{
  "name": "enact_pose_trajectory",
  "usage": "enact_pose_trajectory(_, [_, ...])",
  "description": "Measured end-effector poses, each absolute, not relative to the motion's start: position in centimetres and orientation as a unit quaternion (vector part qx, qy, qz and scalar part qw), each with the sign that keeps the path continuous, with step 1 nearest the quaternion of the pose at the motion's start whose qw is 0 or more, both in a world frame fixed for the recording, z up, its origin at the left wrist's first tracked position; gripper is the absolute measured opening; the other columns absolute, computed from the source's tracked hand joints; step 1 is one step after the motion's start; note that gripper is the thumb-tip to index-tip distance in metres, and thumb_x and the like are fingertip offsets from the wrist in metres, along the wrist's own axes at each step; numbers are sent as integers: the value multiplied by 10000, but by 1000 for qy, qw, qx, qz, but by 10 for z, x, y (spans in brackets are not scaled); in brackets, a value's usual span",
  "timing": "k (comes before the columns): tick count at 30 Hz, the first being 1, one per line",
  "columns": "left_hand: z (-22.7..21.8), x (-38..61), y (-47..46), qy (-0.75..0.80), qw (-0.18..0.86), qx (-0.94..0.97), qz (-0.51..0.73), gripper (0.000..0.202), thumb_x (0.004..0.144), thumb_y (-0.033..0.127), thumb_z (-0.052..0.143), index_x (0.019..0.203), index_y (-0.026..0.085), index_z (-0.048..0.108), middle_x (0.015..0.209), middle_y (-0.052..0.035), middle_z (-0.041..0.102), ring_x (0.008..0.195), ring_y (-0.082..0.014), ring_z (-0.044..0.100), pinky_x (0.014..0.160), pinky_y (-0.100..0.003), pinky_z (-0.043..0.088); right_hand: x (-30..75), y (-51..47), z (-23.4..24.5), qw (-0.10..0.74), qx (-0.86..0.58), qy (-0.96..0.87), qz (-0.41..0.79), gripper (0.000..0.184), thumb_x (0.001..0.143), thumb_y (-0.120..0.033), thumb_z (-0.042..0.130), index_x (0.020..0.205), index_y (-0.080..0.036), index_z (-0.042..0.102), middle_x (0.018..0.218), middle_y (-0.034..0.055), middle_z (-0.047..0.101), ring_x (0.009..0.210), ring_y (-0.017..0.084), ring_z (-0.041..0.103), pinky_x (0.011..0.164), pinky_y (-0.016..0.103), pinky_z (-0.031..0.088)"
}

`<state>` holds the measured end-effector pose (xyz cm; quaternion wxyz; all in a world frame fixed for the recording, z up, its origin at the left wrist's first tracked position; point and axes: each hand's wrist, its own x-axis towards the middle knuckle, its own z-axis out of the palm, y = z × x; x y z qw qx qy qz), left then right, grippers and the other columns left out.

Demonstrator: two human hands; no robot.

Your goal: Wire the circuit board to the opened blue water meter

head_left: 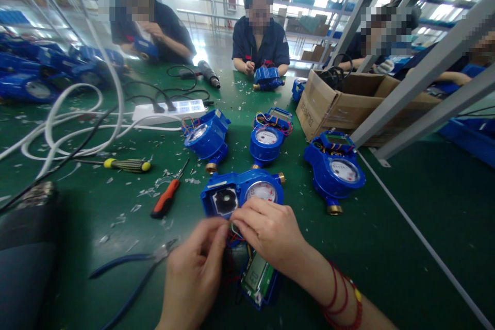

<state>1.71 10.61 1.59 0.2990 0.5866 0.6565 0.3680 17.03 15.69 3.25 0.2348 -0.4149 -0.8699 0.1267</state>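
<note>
- Nearest the camera, the person's left hand [193,274] and right hand [270,232] meet fingertip to fingertip, low in the middle of the view.
- Both hands pinch shut on a bunch of thin coloured wires [231,240]. Which strand each one holds is hidden by the fingers.
- The wires run between a round blue plastic water meter [247,191], lying just beyond the hands on the dark green table [386,247], and its opened blue lid with a green display board [257,276], lying under the right wrist.
- A red cord bracelet [344,299] circles the right wrist.
- Risk, as a judgement: a hard tug could snap a strand or pull it off the board, since lid and body are joined only by the wiring. The lid could also slide and strain the wires.
- Loose white scraps litter the table and could fall into the open meter.
- Counts: three more open blue meters [266,142] stand in a row farther back.
- One yellow-tipped screwdriver [127,165], one orange-handled cutter [166,198] and one pair of blue-handled pliers [127,263] lie to the left.
- One white power strip [170,110] and one brown cardboard box [328,108] sit farther off.
- Three co-workers in dark blue sit along the far edge.
</note>
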Motion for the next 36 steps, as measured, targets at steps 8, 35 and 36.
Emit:
enact_pose_trajectory(8, [20,18,107,654,304,583,373,242,827,416,482,840,203,596,550,49,598,443,-104,519,426,-183,384,172,157,30,236,-400,-879,109,157,925,-291,426,928,-251,578,895,-27,642,790,128,605,693,227,439])
enact_pose_trajectory(35, [16,14,109,666,355,532,384,298,804,466,498,874,193,592,673,0,665,552,-138,582,466,-205,412,175,148,44,351,-467,-770,256,141,888,-206,487,845,-182,619,735,-6,618,677,118,572,653,228,455])
enact_pose_trajectory(36, [16,14,109,665,356,532,384,295,805,462,497,877,192,592,681,-2,667,561,-139,585,474,-207,415,174,146,43,349,-469,-769,260,130,880,-201,501,860,-188,629,743,-7,625,678,119,573,657,229,458])
